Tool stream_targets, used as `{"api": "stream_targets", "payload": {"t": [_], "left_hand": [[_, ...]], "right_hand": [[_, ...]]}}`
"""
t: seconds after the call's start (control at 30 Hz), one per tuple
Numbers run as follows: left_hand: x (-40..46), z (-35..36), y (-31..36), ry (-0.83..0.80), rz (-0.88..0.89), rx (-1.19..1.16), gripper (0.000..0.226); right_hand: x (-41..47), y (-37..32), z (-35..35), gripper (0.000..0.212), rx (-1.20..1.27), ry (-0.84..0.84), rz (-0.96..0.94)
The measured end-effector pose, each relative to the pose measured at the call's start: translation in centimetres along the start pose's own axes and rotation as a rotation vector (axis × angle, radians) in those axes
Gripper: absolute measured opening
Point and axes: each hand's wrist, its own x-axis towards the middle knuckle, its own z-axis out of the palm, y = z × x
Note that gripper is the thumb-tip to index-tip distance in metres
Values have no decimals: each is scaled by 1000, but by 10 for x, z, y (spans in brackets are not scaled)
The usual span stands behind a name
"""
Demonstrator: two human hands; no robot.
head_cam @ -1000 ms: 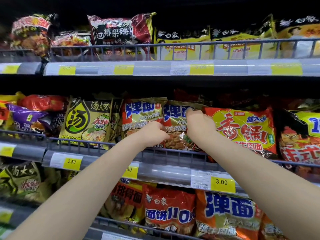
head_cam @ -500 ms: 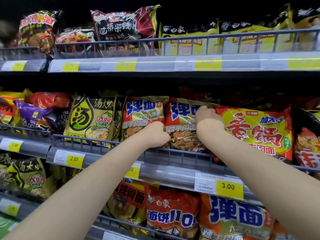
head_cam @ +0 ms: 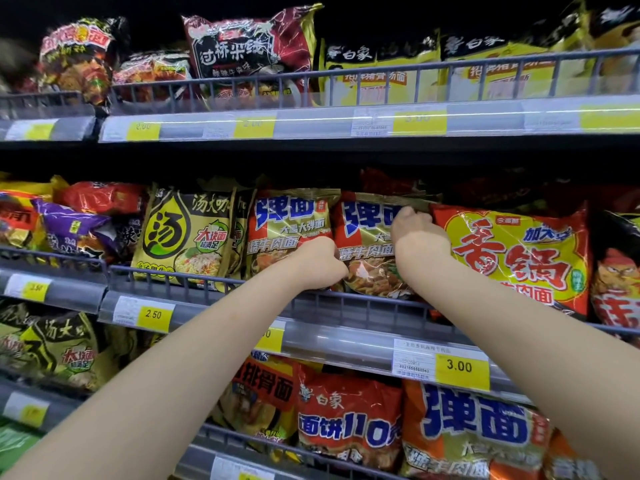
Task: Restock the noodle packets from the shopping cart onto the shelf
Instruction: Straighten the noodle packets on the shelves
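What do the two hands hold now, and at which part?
Both grip one red noodle packet on the middle shelf: the left hand at its lower left edge, the right hand at its upper right corner.

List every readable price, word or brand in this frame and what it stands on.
"2.50": yellow price tag, middle shelf rail.
"3.00": yellow price tag, same rail, right.
"弹面": packet both hands grip.
"白象" and "110": red packet, lower shelf.
"过桥米线": dark packet, top shelf.
Top-rail prices and barcode digits: too blurred.
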Motion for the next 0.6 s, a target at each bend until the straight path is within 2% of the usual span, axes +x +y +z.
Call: {"api": "stream_targets", "payload": {"t": [0.07,0.1,0.17,0.23,0.43,0.6], "left_hand": [[3,0,1,43,-7,-96,21],[4,0,2,59,-5,-161,6],[7,0,5,66,-21,-278,31],[11,3,7,58,-42,-318,44],[18,8,16,60,-93,-336,55],[22,0,10,50,-120,-440,49]], "right_hand": [[-5,-1,3,67,-33,32,-15],[-8,-2,5,69,-74,79,-45],[-13,-3,11,72,-137,137,-98],[-12,-2,12,78,-157,111,-101],[-2,5,10,85,-120,22,-87],[7,12,8,86,-58,-69,-81]]}}
